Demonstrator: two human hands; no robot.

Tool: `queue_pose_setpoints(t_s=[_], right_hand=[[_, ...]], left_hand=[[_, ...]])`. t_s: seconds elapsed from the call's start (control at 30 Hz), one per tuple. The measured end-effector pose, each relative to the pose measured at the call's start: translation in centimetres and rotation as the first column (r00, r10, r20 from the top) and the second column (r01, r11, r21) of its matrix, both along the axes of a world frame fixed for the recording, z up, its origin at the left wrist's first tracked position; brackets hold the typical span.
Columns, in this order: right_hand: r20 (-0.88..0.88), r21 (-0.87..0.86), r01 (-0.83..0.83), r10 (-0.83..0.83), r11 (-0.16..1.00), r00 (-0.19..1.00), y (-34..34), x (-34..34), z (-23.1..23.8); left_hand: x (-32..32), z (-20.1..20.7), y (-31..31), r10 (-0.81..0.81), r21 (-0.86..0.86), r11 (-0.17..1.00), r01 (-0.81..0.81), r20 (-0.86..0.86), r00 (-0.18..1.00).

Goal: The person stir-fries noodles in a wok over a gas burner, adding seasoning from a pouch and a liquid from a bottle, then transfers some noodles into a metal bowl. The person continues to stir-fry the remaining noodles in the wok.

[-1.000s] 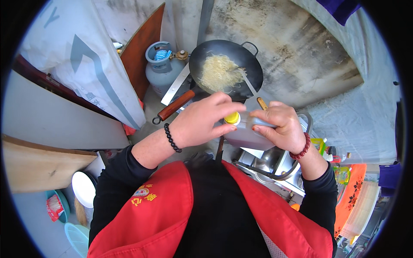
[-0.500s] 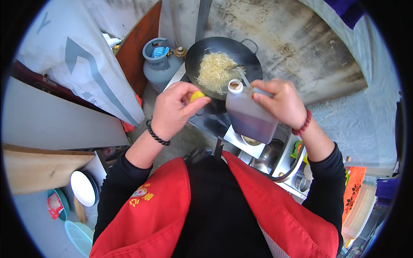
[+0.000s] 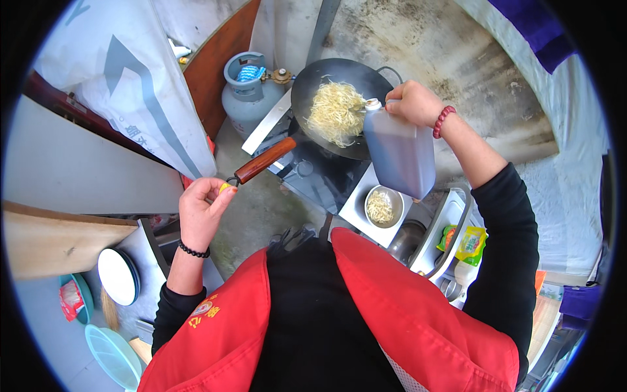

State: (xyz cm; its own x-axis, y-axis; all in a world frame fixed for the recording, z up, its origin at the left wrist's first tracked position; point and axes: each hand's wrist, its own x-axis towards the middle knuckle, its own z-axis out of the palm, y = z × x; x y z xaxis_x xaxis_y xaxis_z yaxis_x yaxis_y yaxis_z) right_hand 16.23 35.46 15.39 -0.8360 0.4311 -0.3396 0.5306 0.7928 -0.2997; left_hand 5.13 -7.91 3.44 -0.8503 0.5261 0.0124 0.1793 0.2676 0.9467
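My right hand (image 3: 415, 103) grips the handle of a translucent plastic jug (image 3: 401, 153) of dark liquid. The jug is tilted, its uncapped mouth over the right edge of a black wok (image 3: 320, 72). Pale shredded strips (image 3: 334, 112) lie heaped in the wok, and I cannot make out any liquid coming out. My left hand (image 3: 201, 212) is closed with a small yellow cap (image 3: 225, 187) pinched in its fingertips. Just beyond those fingers is the ring end of a wooden handle (image 3: 264, 161) that points to the wok.
A grey gas cylinder (image 3: 251, 101) stands left of the wok. Nearer, a bowl of pale strips (image 3: 380, 206) sits on a white surface beside seasoning packets (image 3: 471, 243). White plates (image 3: 117, 277) and a teal basin (image 3: 112, 356) are at the lower left. A stained board (image 3: 450, 59) rises behind the wok.
The jug has moved away from me to the wok's edge and tipped toward it. My left hand has drawn back left and nearer with the cap, uncovering the wooden handle.
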Motion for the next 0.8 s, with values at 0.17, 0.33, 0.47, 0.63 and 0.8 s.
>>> queue_pose_setpoints(t_s=[0.17,0.33,0.47,0.63,0.8], right_hand=[[0.068,-0.014,-0.02,0.021,1.0,0.997,1.0,-1.6,-0.3],[0.134,0.021,-0.068,0.064,0.997,0.989,1.5,-3.5,-0.5],[0.116,0.032,-0.038,0.034,0.999,0.993,1.7,-3.7,-0.1],[0.067,0.024,-0.036,0.035,0.999,0.997,1.8,-2.6,0.3],[0.08,0.028,-0.08,0.078,0.996,0.994,2.0,-3.0,-0.1]], left_hand=[[0.6,-0.2,-1.2,0.004,-0.031,0.999,-0.006,-0.046,0.999],[0.9,-0.1,-1.8,0.025,-0.016,1.0,-0.025,-0.012,1.0],[1.0,-0.2,-2.2,0.019,-0.027,0.999,-0.02,-0.045,0.999],[1.2,-0.8,-2.7,0.051,-0.022,0.999,-0.05,0.062,0.997],[1.5,-0.9,-2.3,0.004,0.03,1.0,-0.007,0.093,0.996]])
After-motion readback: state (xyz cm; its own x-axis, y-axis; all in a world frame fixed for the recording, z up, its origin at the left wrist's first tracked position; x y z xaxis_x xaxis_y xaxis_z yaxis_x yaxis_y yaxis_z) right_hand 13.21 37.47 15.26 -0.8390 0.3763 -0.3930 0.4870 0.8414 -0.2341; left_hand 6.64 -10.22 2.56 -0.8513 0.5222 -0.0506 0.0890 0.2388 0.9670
